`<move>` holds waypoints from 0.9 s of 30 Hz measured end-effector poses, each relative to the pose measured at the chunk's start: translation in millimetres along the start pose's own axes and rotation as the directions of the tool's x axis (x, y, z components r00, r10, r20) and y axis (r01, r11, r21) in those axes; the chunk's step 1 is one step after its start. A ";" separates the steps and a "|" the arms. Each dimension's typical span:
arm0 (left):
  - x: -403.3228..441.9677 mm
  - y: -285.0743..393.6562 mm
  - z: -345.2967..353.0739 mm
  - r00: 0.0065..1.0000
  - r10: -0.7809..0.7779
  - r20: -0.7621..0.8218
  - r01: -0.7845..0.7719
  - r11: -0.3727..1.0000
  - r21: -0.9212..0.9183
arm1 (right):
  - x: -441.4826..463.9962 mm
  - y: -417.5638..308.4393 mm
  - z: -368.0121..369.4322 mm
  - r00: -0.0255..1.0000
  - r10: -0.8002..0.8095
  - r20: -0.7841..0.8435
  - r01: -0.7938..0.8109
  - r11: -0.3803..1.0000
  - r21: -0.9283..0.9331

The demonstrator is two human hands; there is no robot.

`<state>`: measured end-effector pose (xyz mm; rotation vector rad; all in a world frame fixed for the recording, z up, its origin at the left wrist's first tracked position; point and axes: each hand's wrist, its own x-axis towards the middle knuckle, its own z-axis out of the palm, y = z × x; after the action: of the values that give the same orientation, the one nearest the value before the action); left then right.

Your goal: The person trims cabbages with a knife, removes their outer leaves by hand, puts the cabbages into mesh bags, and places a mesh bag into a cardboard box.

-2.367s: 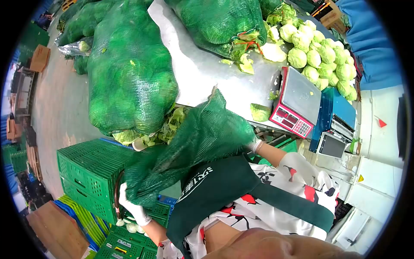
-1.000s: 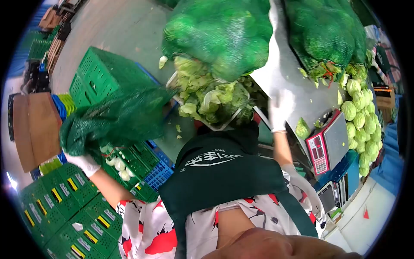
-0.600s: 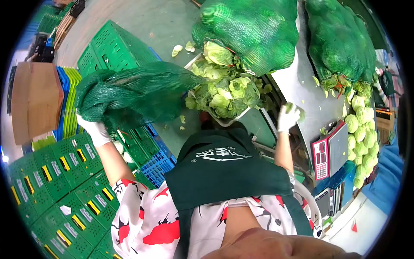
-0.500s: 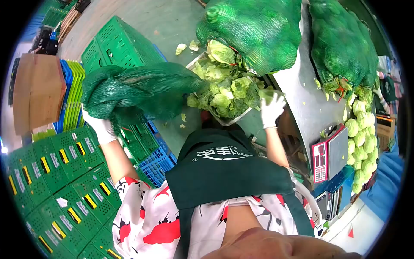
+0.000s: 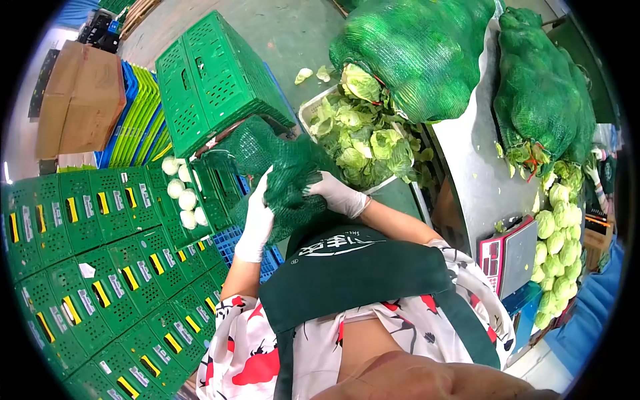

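Note:
A dark green mesh bag point(image 5: 257, 150), slack and bunched up, hangs in front of my apron. My left hand point(image 5: 259, 217), in a white glove, grips its left side with the fingers closed. On the other side, my gloved right hand point(image 5: 337, 194) has its fingers pressed into the mesh; the fingertips are partly hidden in the folds. Just beyond the bag stands a white crate point(image 5: 311, 107) full of loose cabbage leaves point(image 5: 360, 143). A filled net bag of cabbages point(image 5: 413, 57) rests behind that crate at the metal table's edge.
The metal table point(image 5: 467, 150) on the right bears another full net bag point(image 5: 543, 100), a red scale point(image 5: 510, 257) and several cabbages point(image 5: 557, 240). Stacked green crates point(image 5: 213, 73) stand ahead left, rows of labelled green crates point(image 5: 100, 247) at left, and a cardboard box point(image 5: 80, 100) behind.
The mesh bag has come from the far left to in front of my body, gathered together. My right hand has moved left from near the leaf crate and taken hold of it.

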<state>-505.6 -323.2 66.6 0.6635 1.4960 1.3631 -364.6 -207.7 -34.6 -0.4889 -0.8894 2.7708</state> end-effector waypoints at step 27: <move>-29.9 -41.9 -177.3 0.887 0.296 -0.354 0.002 0.765 0.644 | 102.4 41.6 72.3 0.984 0.163 -0.078 -0.174 0.739 -0.651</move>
<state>-645.1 -434.0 18.3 0.9511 2.3698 1.1538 -489.4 -251.0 -29.6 -0.7192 -1.9195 2.5133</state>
